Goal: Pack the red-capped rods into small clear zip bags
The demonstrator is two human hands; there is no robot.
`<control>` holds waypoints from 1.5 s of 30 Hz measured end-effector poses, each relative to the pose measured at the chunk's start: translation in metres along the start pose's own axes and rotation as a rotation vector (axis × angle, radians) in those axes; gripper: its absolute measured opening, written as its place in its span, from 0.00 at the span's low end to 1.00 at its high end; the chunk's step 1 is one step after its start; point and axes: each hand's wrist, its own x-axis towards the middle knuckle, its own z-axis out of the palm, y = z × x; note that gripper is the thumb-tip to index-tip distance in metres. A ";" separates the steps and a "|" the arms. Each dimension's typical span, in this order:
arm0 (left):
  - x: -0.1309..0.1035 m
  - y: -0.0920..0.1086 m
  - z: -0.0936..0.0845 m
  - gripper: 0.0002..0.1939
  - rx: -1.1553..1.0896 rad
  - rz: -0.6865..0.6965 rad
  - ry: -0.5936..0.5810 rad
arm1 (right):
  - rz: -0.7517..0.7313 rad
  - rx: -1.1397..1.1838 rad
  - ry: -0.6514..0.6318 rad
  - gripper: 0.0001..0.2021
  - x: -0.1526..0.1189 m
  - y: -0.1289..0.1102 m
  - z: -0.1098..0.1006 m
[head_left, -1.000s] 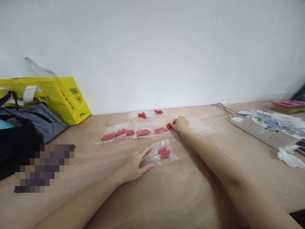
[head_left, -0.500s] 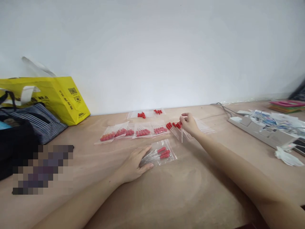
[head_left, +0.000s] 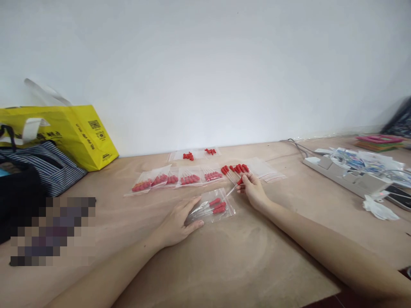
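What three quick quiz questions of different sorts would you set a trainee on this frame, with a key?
1. True or false: the left hand lies flat on the clear bag nearest the person.
2. Which thing does the right hand hold? A) a red-capped dropper B) a phone C) the yellow bag
3. Fill in: the loose droppers lie on the ____ table.

Key
1. True; its fingers rest on the bag's left end.
2. A; the tip points toward the bag's mouth.
3. Wooden.
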 end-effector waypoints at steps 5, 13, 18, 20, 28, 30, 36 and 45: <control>0.001 -0.002 0.002 0.29 -0.015 0.007 0.008 | 0.088 0.076 -0.097 0.11 -0.014 -0.001 0.005; 0.002 -0.002 0.003 0.29 -0.016 0.016 0.013 | 0.069 -0.237 -0.473 0.14 -0.027 -0.007 0.009; 0.002 -0.002 0.003 0.29 -0.009 -0.005 0.006 | 0.153 -0.349 -0.591 0.11 -0.020 -0.010 0.009; 0.001 -0.003 0.003 0.29 -0.004 -0.009 0.003 | 0.183 -0.371 -0.609 0.09 -0.017 -0.011 0.009; 0.002 -0.002 0.003 0.29 -0.012 -0.005 0.009 | 0.148 -0.377 -0.613 0.08 -0.018 -0.006 0.022; 0.001 -0.001 0.002 0.29 -0.010 -0.008 0.001 | 0.107 -0.430 -0.655 0.09 -0.013 -0.007 0.017; 0.001 -0.002 0.002 0.29 -0.008 -0.006 -0.005 | -0.267 -0.881 -0.148 0.10 0.042 -0.024 -0.013; 0.000 -0.003 0.002 0.29 -0.003 -0.003 -0.011 | -0.118 -1.344 0.138 0.19 0.081 -0.021 -0.003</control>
